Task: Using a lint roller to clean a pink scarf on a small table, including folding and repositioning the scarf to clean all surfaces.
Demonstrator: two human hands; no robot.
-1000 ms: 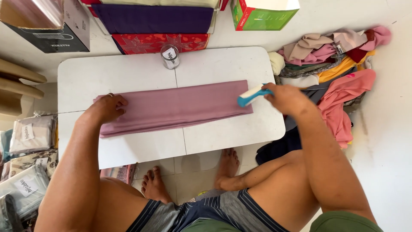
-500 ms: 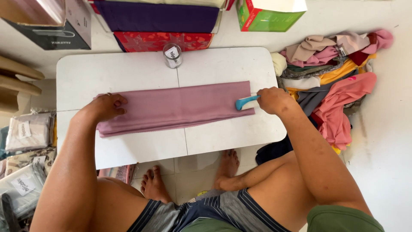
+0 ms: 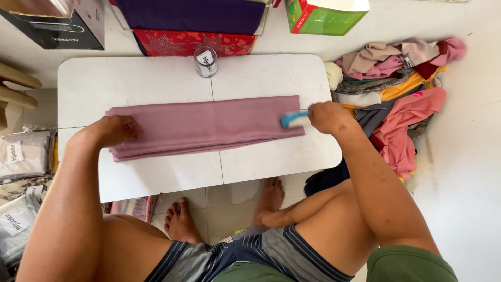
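We see the white folding table (image 3: 156, 78) bearing a long folded band of mauve woven cloth (image 3: 209, 125) across its middle. Our left hand (image 3: 112, 130) presses its left end, fingers together and flat. Our right hand (image 3: 326, 116) clamps a small blue-handled brush (image 3: 293, 119) on the right end; we judge brushing underway, needing a steady leftward sweep.

Soft, even daylight is filling the scene, and nothing is looking dim. The white table (image 3: 156, 83) is glowing brightly beyond the left hand (image 3: 112, 130), without harsh glare. Faint shadows are lying just under that hand and under the right hand (image 3: 326, 116). Under the table the floor is sitting in deeper shade. The centre is staying sharp, while the wide lens is bending lines near the edges.
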